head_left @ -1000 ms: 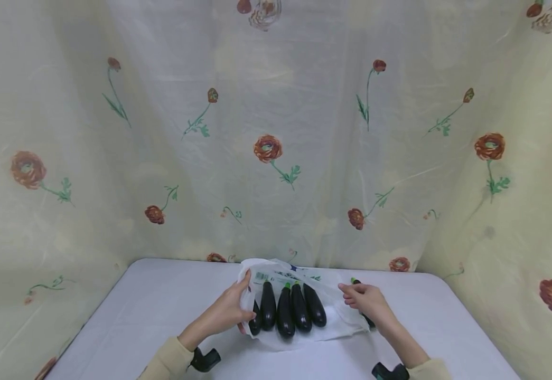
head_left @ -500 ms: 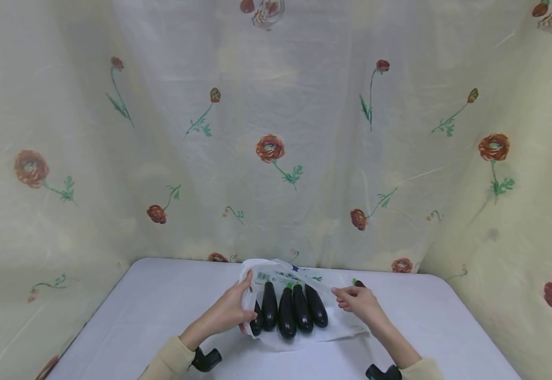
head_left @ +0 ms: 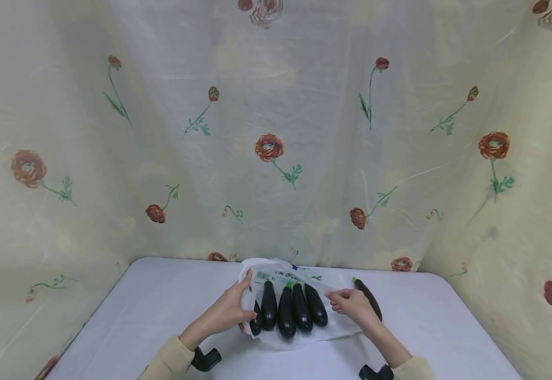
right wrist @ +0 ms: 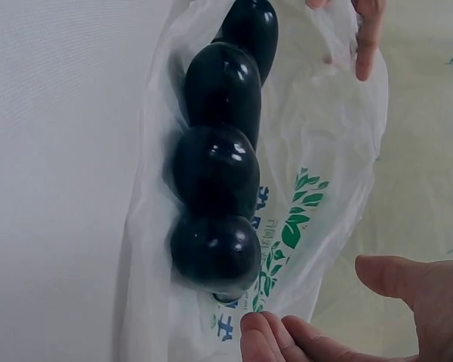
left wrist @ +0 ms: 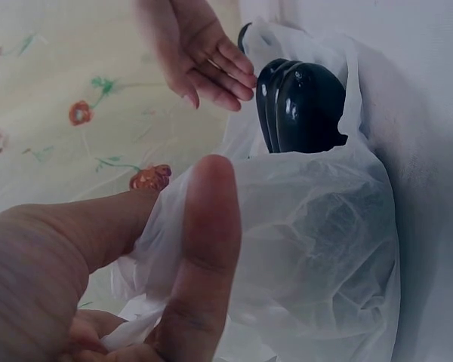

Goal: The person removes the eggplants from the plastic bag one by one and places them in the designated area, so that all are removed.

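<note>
A white plastic bag (head_left: 335,328) with green print lies with its mouth towards me, several dark eggplants (head_left: 286,312) side by side inside. At its left edge my left hand (head_left: 232,309) grips the plastic; the left wrist view shows the film between thumb (left wrist: 210,234) and fingers. My right hand (head_left: 352,306) is by the bag's right side, close to the rightmost eggplant (right wrist: 217,253) inside. Its thumb and fingers are spread apart with nothing between them in the right wrist view. One more eggplant (head_left: 368,296) lies outside the bag, partly behind the right hand.
A white-covered table (head_left: 161,295) holds everything. Behind it hangs a pale curtain (head_left: 304,221) with a flower print, which also runs along both sides. Dark wrist devices (head_left: 205,360) sit on both forearms.
My right hand has moved left towards the bag, away from the loose eggplant, which now shows more. The left hand and the eggplants in the bag stay where they were.
</note>
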A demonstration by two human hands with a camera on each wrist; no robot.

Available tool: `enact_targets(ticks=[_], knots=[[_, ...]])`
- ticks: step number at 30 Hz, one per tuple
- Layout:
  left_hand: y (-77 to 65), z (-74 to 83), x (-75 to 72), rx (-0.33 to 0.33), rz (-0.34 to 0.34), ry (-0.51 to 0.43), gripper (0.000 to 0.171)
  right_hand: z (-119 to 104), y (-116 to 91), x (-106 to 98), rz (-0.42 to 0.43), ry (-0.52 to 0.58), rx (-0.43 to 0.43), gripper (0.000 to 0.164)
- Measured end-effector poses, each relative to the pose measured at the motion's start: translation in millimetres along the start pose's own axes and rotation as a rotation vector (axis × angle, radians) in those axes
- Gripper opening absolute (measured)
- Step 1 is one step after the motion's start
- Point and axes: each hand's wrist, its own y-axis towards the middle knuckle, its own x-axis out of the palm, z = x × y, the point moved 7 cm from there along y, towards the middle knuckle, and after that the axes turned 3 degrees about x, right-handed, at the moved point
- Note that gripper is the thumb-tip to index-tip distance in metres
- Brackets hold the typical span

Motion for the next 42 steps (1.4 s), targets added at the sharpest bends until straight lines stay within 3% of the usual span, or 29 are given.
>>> enact_targets(ticks=[19, 42], knots=[[0.3, 0.4, -0.3, -0.007, 0.002, -0.008, 0.099, 11, 8, 12, 0.0, -0.057, 0.034, 0.045], [1.5, -3.1, 3.9, -0.017, -0.015, -0.02, 0.1, 14, 13, 32, 0.044, -0.123, -0.023, 0.038]])
